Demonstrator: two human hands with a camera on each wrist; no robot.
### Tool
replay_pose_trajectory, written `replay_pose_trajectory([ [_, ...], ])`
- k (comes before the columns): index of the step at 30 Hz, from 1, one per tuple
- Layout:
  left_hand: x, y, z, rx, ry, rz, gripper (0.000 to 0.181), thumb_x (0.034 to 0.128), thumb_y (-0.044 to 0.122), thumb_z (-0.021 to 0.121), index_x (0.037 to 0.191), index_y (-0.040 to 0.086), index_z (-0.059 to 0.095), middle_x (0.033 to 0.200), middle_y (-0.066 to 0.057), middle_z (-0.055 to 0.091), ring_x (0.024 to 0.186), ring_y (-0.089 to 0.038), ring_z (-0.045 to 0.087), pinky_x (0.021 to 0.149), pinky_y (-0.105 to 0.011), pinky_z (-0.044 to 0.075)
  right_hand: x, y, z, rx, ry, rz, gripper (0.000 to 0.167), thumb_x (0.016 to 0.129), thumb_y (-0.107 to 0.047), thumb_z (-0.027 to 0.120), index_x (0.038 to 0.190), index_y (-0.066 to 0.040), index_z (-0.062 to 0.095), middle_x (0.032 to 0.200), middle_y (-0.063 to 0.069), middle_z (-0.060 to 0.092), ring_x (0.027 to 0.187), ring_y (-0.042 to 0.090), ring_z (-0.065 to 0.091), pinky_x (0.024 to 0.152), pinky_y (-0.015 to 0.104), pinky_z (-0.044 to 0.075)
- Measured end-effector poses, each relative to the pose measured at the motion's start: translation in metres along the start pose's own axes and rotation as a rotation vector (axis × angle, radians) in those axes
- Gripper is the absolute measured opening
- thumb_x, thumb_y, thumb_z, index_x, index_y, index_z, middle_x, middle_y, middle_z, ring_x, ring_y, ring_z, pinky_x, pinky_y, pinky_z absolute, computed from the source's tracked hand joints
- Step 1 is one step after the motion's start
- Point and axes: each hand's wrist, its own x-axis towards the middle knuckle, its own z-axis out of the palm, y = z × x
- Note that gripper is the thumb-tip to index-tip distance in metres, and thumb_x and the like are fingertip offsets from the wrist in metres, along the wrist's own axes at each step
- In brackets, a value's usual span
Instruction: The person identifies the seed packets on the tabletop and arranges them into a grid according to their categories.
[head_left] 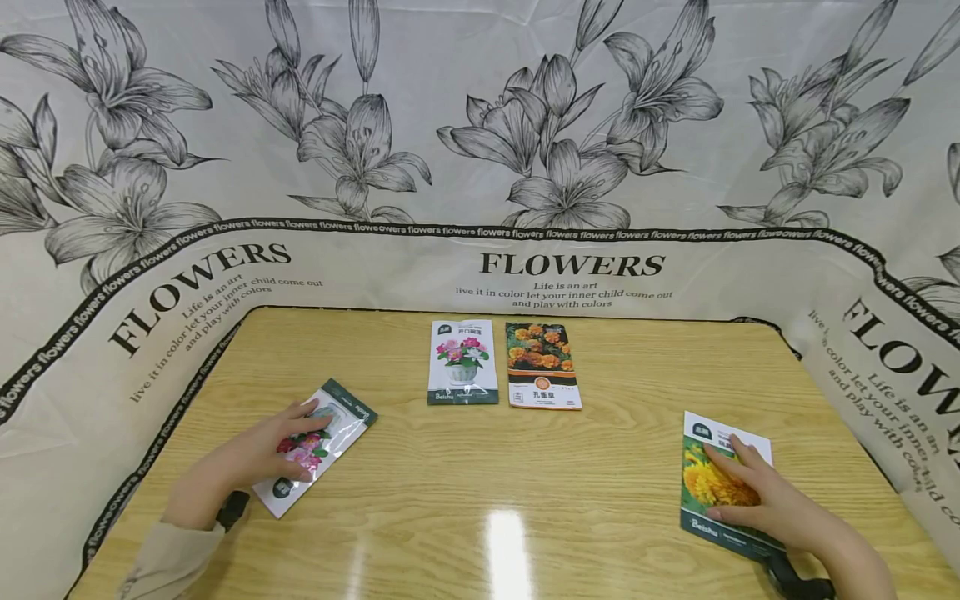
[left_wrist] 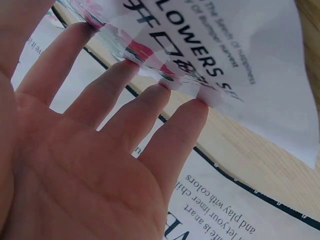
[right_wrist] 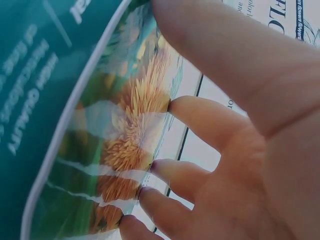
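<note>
Head view | near left: left hand [head_left: 261,452] touching pink-flower packet [head_left: 347,422]; near right: right hand [head_left: 776,497] touching yellow-flower packet [head_left: 705,483]; fingers spread | step: apparently positioning | next: likely light fingertip pressure

Head view: from the near side, forward and down over the tabletop [head_left: 420,492]. Wrist views: close range, facing left fingers [left_wrist: 175,140] and right fingers [right_wrist: 210,117]. Each shares with head view: left packet [head_left: 330,437]; right packet [head_left: 716,485].
</note>
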Motion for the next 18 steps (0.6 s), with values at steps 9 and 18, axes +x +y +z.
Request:
replay_pose_trajectory([
  [9, 0.000, 0.008, 0.005, 0.026, 0.016, -0.021, 0.079, 0.0687, 0.026, 0.088, 0.138, 0.003, 0.057, 0.153, -0.030, 0.031, 0.136, -0.060, 0.023, 0.104, -0.069, 0.031, 0.001, -0.002, -0.001, 0.000, -0.009, 0.019, 0.085, 0.084, -0.020, 0.078, 0.151, 0.006, 0.032, 0.149, 0.048, 0.009, 0.129, 0.072, 0.010, 0.090, 0.084, 0.018],
  [18, -0.002, 0.015, 0.012, 0.059, 0.029, -0.034, 0.081, 0.0674, 0.028, 0.089, 0.138, 0.004, 0.058, 0.152, -0.031, 0.033, 0.135, -0.060, 0.026, 0.104, -0.069, 0.032, 0.001, -0.002, 0.000, -0.012, -0.009, 0.024, 0.086, 0.084, -0.021, 0.078, 0.151, 0.005, 0.032, 0.149, 0.048, 0.010, 0.129, 0.073, 0.011, 0.090, 0.084, 0.018],
])
